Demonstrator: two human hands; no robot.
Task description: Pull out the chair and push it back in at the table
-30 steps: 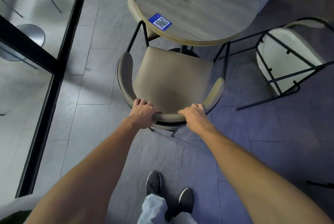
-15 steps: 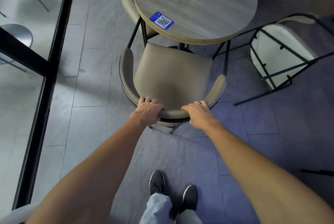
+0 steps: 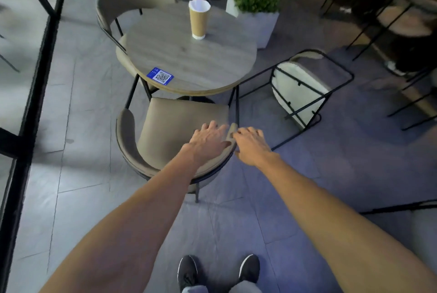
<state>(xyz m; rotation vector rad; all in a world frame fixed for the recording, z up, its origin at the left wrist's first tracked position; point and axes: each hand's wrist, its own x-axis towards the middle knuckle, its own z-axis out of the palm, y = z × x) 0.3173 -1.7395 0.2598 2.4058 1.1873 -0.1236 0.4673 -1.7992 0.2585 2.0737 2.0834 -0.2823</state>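
The near chair (image 3: 179, 127) is taupe on a black frame. The round bench (image 3: 212, 63) shows grey wood grain with a lighter tan edge. On it, a blue sticker (image 3: 160, 76) bears a black-and-white code, and the paper cup (image 3: 198, 21) is tan with a white base. The floor (image 3: 307, 174) is grey tile.

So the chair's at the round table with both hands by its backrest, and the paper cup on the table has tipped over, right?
Not quite: the head view shows the cup standing upright on the table. The rest holds: left hand and right hand are by the chair backrest.
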